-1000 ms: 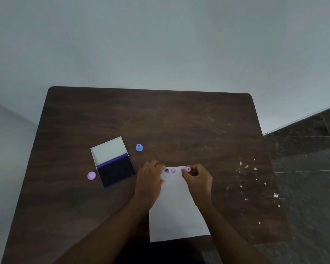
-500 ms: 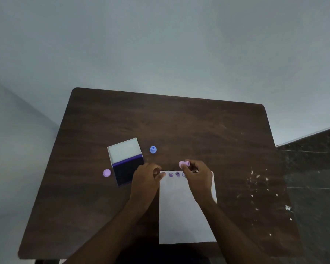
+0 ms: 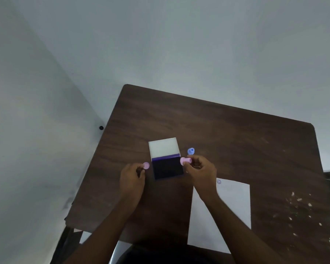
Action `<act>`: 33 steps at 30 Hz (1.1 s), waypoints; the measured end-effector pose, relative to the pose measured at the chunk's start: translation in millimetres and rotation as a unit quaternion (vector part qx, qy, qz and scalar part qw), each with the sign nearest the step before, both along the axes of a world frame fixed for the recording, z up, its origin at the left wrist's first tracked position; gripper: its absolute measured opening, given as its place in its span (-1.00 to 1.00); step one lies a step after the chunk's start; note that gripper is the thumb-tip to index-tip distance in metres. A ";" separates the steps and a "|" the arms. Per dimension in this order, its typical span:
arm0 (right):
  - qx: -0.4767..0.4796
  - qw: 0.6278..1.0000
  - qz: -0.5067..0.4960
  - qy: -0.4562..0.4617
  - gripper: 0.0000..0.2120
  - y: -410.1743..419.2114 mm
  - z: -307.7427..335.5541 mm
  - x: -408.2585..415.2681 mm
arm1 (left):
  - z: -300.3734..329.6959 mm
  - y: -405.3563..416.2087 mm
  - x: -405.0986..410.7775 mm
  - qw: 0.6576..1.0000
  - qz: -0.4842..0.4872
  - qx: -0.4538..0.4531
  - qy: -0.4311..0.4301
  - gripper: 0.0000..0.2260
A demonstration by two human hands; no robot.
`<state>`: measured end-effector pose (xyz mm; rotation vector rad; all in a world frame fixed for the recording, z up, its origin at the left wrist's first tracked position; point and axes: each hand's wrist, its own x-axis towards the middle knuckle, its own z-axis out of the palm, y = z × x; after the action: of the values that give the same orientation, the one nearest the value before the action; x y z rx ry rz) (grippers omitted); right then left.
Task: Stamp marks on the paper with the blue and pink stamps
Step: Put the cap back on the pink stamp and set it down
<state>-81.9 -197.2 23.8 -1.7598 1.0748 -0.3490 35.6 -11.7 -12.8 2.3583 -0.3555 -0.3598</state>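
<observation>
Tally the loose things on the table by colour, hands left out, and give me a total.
Pink: 2, the pink stamp in the right hand and the pink cap at the left hand.
Blue: 1, the blue stamp.
White: 1, the paper.
White and dark purple: 1, the open ink pad.
Total: 5.
</observation>
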 end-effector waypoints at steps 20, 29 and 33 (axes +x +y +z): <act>-0.013 0.999 0.028 -0.014 -0.83 25.9 7.2 29.9 | -26.9 -6.4 20.8 0.998 -0.059 -0.027 0.011 -0.81; 0.033 0.998 0.050 -0.008 -0.73 31.4 2.5 38.9 | 6.9 -7.5 21.6 0.991 -0.047 -0.100 0.077 -0.80; 0.064 0.995 0.071 -0.010 -0.73 34.2 -0.4 43.5 | 17.6 -5.0 24.0 0.984 -0.103 -0.116 0.087 -0.74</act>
<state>-38.3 -163.0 23.4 -1.7029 0.9316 -0.2041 59.6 -16.7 4.8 2.0501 -0.5295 -0.5859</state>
